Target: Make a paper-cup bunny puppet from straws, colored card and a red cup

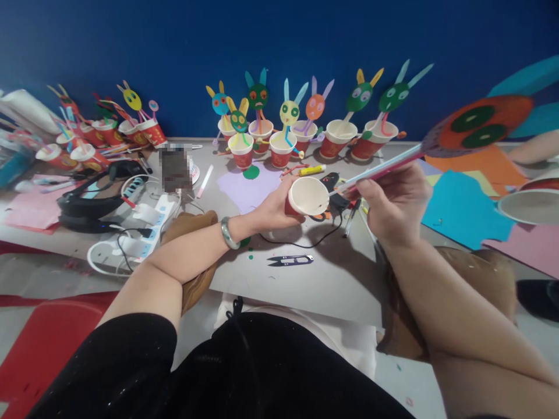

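My left hand (279, 203) is wrapped round a red paper cup (309, 196), tilted so its white inside faces up toward me. Between the thumb and fingers of my right hand (393, 203) is a light blue and pink stick (379, 169). At the stick's upper end sits an orange paper rabbit head (484, 123) with green round eyes and blue ears. The stick's lower end reaches the cup's right rim; whether it touches cannot be made out. Below the cup, small thread snips (290, 261) lie on the table. Behind it are a yellow marker (312, 170) and a black corded tool (334, 195).
Several finished rabbit cups (283, 145) line the blue wall, with more at the far left. A power strip (155, 227) and black headset (94, 198) are at left. Blue paper (463, 206) lies at right, near another person's arm (535, 148) and another cup (533, 201).
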`<state>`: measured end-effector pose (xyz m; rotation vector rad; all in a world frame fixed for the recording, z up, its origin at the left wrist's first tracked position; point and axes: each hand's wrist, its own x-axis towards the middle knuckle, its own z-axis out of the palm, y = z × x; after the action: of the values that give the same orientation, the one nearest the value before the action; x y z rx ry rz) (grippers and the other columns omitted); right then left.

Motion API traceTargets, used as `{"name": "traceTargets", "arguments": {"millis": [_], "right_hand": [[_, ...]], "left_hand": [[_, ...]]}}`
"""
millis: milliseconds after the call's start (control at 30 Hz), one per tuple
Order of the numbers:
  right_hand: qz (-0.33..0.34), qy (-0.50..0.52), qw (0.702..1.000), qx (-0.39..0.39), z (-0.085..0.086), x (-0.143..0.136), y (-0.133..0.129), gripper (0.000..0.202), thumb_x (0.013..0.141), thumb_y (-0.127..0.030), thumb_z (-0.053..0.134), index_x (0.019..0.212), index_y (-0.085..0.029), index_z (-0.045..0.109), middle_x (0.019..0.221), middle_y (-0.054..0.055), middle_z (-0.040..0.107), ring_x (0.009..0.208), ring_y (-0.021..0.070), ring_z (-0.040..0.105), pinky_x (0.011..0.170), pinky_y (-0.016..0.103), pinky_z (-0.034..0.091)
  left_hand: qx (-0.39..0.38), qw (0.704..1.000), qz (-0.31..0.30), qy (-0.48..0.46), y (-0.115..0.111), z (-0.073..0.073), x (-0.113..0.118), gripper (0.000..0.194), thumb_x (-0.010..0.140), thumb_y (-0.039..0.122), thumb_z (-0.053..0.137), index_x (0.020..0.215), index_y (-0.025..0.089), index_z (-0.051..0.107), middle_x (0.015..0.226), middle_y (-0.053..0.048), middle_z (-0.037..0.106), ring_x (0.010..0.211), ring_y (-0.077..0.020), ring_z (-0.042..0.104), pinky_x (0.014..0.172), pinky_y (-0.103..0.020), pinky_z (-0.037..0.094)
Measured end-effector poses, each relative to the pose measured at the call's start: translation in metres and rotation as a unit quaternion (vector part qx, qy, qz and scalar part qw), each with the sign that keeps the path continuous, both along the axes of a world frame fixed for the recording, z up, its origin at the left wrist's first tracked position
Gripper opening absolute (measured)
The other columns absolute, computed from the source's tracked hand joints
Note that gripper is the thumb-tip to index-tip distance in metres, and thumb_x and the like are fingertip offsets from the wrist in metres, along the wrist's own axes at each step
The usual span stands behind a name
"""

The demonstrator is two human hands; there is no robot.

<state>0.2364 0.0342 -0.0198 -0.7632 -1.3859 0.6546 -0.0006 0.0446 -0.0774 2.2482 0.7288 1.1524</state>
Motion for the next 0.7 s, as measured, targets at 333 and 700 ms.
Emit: {"name": "traceTargets", "arguments": {"millis": [333,700], "right_hand": [[-0.042,-0.247,0.958,0.141,0.008,-0.007,-0.025,0.005,0.091,-0.032,0.074,0.092,-0.027,0.072,0.091,0.005,0.076,0.085,0.0250,0.073,0.079,0.044,0.062],[-0.024,-0.399,0.909,0.116,0.012,-0.013,-0.036,0.010,0.095,-0.037,0.069,0.087,-0.030,0.071,0.088,0.003,0.075,0.113,0.0342,0.071,0.122,0.066,0.033]], "left_hand": [[-0.018,0.998,-0.022,-0.050,-0.009,0.005,0.004,0.085,0.080,0.065,0.083,0.141,0.023,0.041,0.136,-0.014,0.062,0.126,-0.0314,0.066,0.106,-0.050,0.058],[0.011,0.998,-0.013,-0.058,-0.013,0.002,0.008,0.086,0.081,0.077,0.077,0.139,0.025,0.041,0.130,-0.011,0.063,0.119,-0.0282,0.068,0.099,-0.047,0.060]]}}
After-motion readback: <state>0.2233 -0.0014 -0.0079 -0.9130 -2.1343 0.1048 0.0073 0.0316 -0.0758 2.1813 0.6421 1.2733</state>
